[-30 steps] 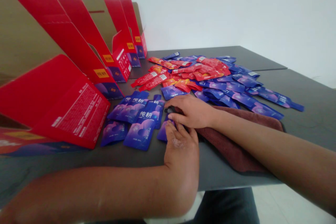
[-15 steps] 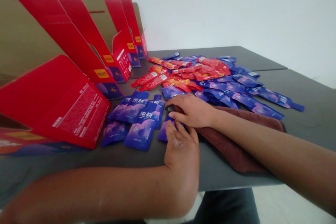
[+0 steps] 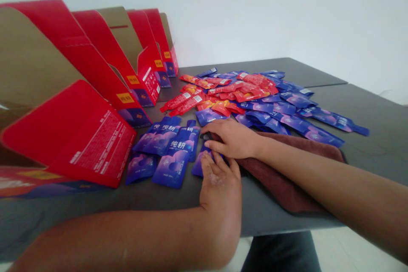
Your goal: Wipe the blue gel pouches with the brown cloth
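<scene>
My left hand (image 3: 220,178) lies with its fingers stretched over a purple sachet (image 3: 197,166) on the table. Just behind it, my right hand (image 3: 234,138) curls its fingers and thumb around a small dark thing (image 3: 205,136), mostly hidden, at the end of a brown cloth (image 3: 274,182). The two hands touch or nearly touch. My right forearm crosses over the cloth. Left of the hands, several purple sachets (image 3: 172,161) with white lettering lie overlapping in a small group.
Red cartons (image 3: 105,136) with raised flaps stand in a row on the left. Beyond my hands spreads a heap of red sachets (image 3: 248,87) and blue-purple sachets (image 3: 296,100). All rest on a dark grey table (image 3: 376,114) against a pale wall.
The view has tilted slightly, so the cartons and near sachets appear lower. Both hands keep nearly the same place and pose over the sachet and the cloth's end.
</scene>
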`<state>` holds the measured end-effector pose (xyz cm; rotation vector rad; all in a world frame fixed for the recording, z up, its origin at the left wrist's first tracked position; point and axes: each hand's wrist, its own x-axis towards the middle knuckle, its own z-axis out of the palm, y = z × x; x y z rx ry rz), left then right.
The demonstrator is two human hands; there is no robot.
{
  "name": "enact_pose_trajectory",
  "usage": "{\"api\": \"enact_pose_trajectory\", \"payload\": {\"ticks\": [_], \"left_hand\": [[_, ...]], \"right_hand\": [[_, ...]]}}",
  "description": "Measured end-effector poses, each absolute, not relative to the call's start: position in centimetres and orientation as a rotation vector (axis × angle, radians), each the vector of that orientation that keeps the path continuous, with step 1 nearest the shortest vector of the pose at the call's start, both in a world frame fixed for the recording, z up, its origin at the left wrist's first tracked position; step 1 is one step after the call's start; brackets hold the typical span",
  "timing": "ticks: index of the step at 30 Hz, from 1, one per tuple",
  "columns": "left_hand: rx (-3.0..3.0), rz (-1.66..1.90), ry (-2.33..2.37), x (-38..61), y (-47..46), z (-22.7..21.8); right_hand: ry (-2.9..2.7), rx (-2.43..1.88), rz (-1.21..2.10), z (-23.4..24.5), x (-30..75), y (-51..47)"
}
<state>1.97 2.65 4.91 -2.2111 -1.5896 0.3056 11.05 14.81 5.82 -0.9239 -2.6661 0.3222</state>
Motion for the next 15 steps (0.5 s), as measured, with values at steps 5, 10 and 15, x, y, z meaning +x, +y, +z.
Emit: {"api": "enact_pose_trajectory", "payload": {"ticks": [5,10,15], "left_hand": [[-2.225,0.396,-1.562,1.98,2.91,5.16],[-2.21,0.425,-1.556,2.03,2.93,5.35],[-2.22,0.408,-1.557,2.04,3.01,5.29]], "right_hand": [[-2.653,-0.928,0.325,5.75,11.13,14.85],[-2.652,-0.926,0.347,5.79,11.22,14.91],[-2.638,-0.927,0.356,5.72,11.25,14.95]]}}
